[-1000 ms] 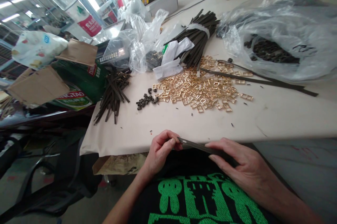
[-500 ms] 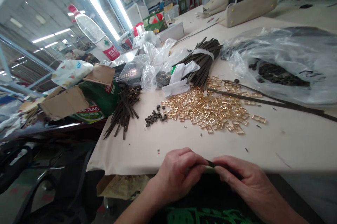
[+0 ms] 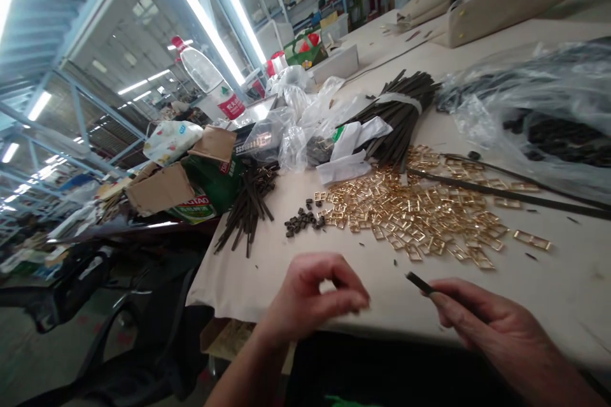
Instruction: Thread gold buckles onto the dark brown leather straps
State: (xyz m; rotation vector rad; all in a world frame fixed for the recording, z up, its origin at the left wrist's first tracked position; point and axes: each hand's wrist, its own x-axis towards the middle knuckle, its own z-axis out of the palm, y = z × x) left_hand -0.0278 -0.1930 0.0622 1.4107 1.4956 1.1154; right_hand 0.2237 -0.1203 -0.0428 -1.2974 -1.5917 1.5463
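My right hand [image 3: 482, 314] pinches a short dark strip [image 3: 420, 283] between thumb and fingers, its free end pointing up and left. Apart from it, my left hand [image 3: 319, 292] is curled over the table's front edge, thumb and fingertips pressed together; whether anything small is between them is hidden. Beyond both hands lies a spread of gold rectangular buckles [image 3: 420, 216]. Small dark loops [image 3: 303, 222] sit in a little heap to its left. Further left is a loose pile of dark strips [image 3: 248, 206].
A tied bundle of dark strips [image 3: 405, 111] lies behind the buckles. Clear plastic bags [image 3: 563, 120] with dark pieces are at the right, with long strips [image 3: 506, 190] nearby. A green carton [image 3: 214, 184], a bottle [image 3: 205, 76] and a chair [image 3: 143, 330] are leftward.
My hands, which met at the dark strip, have moved apart. The strip stays in my right hand, and my left hand has let go of it. The view has shifted left.
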